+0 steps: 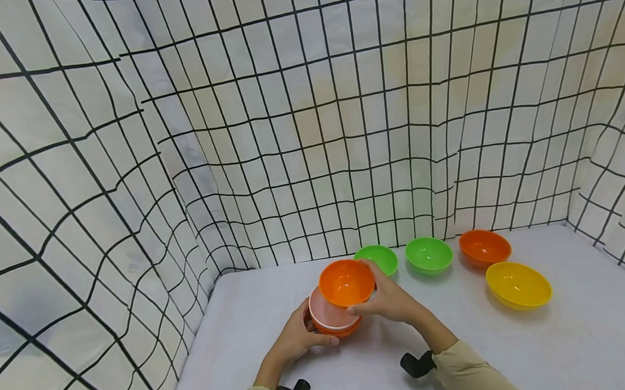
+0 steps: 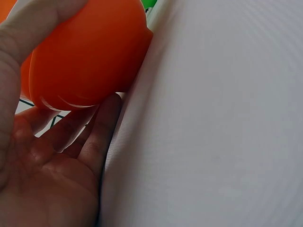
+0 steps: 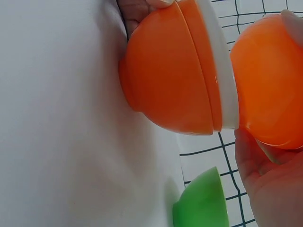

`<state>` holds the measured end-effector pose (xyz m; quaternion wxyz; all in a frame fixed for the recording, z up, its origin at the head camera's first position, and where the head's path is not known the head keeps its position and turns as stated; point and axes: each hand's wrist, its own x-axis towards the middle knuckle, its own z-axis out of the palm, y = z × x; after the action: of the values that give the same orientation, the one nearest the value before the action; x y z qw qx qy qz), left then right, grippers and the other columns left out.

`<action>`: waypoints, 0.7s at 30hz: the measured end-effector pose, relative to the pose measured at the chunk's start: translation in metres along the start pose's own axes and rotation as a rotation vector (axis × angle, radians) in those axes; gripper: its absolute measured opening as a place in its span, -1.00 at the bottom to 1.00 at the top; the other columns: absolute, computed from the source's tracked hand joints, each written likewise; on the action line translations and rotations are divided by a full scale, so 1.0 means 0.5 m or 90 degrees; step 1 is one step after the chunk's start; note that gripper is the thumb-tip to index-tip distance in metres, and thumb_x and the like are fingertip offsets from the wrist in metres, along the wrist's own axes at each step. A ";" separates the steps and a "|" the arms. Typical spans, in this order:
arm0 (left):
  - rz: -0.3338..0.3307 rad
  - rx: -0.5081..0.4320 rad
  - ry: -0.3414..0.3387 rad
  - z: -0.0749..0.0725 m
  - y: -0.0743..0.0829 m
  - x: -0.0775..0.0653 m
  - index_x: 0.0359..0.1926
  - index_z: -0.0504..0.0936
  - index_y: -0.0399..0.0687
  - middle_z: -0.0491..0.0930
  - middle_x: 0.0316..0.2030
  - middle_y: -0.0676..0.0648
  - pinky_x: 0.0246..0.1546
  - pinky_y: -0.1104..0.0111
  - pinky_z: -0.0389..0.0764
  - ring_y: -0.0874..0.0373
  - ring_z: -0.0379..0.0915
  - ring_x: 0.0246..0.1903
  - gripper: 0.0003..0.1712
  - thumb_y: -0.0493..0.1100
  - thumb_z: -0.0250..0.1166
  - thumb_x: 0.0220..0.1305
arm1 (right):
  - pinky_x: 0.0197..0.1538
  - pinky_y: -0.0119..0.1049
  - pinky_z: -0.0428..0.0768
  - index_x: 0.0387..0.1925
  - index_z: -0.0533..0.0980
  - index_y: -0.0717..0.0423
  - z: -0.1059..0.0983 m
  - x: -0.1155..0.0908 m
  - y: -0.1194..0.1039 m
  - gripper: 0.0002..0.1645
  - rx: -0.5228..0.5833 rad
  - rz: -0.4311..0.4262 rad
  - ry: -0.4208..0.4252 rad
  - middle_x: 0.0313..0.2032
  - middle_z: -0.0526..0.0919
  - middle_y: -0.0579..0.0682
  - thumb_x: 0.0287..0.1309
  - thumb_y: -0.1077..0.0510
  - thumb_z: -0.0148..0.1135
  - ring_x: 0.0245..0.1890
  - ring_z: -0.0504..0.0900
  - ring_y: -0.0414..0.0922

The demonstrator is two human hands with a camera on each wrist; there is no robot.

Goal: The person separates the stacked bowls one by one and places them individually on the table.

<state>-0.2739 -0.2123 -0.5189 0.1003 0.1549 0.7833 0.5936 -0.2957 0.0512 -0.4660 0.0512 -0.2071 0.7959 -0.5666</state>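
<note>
On the white table stands a stack of orange bowls point(image 3: 163, 71), with a white bowl point(image 1: 325, 313) nested on top. My left hand point(image 1: 294, 338) grips the stack's left side, thumb in front and fingers behind. Just over the stack, my right hand point(image 1: 387, 301) pinches another orange bowl point(image 1: 345, 283) by its right side, thumb at the near rim. That bowl is tilted and covers part of the white bowl in the head view. From the right wrist, the held bowl point(image 3: 267, 80) appears right at the white rim.
Behind my right hand stands a green bowl point(image 1: 378, 258), partly hidden. To its right are a second green bowl point(image 1: 429, 256), an orange bowl point(image 1: 485, 249) and a yellow bowl point(image 1: 518, 287). White walls with a black grid point(image 1: 308, 123) rise at the table's back and sides.
</note>
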 end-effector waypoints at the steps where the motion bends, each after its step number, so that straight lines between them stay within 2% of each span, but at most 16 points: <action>1: 0.001 -0.001 0.000 0.000 0.000 0.000 0.57 0.15 0.16 0.38 0.44 0.00 0.38 0.44 0.47 0.01 0.38 0.38 0.27 -0.18 0.70 -0.10 | 0.41 0.14 0.50 0.53 0.10 -0.11 -0.001 0.000 0.000 0.30 0.002 0.000 0.000 0.37 0.43 -0.02 -0.16 -0.11 0.68 0.31 0.49 0.02; 8: 0.000 -0.007 -0.002 0.001 0.003 0.000 0.56 0.18 0.16 0.39 0.43 -0.01 0.35 0.45 0.50 0.01 0.42 0.36 0.24 -0.18 0.69 -0.09 | 0.39 0.11 0.53 0.51 0.11 -0.15 -0.012 0.001 -0.002 0.26 0.021 -0.002 0.001 0.37 0.44 -0.03 -0.14 -0.09 0.67 0.30 0.50 0.03; 15: -0.003 0.004 0.001 0.001 0.006 0.000 0.53 0.22 0.14 0.41 0.41 0.00 0.40 0.35 0.49 0.02 0.41 0.35 0.18 -0.15 0.69 -0.07 | 0.35 0.05 0.58 0.49 0.11 -0.16 -0.025 0.001 -0.009 0.25 0.047 -0.005 0.003 0.36 0.44 -0.02 -0.14 -0.06 0.68 0.28 0.51 0.03; 21: 0.001 0.005 0.000 0.001 0.007 -0.001 0.54 0.20 0.12 0.40 0.42 -0.03 0.38 0.37 0.50 -0.01 0.41 0.36 0.20 -0.15 0.69 -0.08 | 0.36 0.04 0.57 0.50 0.10 -0.14 -0.034 0.001 -0.012 0.25 0.059 -0.009 0.012 0.39 0.40 -0.02 -0.14 -0.02 0.68 0.30 0.49 0.05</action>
<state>-0.2728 -0.2111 -0.5160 0.0995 0.1558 0.7856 0.5905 -0.2998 0.0644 -0.4543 0.0494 -0.2050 0.7677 -0.6051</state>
